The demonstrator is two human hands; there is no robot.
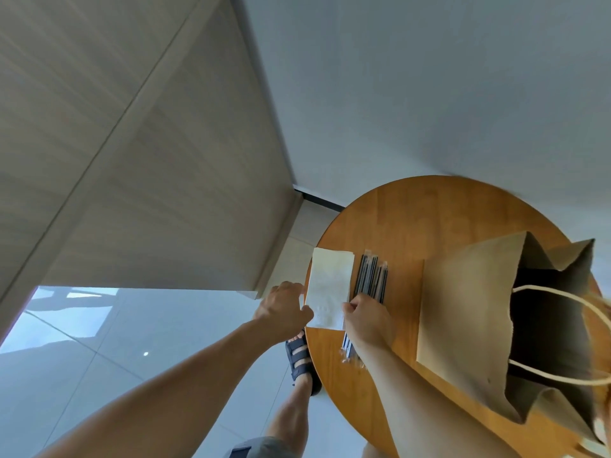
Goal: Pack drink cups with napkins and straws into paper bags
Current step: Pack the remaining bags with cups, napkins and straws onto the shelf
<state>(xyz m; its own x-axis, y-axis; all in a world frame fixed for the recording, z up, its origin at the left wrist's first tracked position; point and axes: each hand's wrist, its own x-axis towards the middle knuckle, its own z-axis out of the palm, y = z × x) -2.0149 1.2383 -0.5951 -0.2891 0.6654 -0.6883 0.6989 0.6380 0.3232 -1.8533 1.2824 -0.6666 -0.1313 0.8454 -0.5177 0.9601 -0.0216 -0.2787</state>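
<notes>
A stack of white napkins [330,282] lies at the left edge of the round wooden table [413,209]. My left hand [284,307] pinches the near left corner of the stack, and my right hand [367,317] pinches its near right corner. Several black wrapped straws [372,276] lie just right of the napkins, partly under my right hand. A brown paper bag [463,312] stands open on the right of the table, its dark inside and cord handles [562,292] showing. No drink cup is in view.
The table's left edge hangs over a pale tiled floor [132,342]. My foot in a dark sandal [301,358] stands beside the table. A beige wall panel [148,160] rises on the left, a grey wall behind.
</notes>
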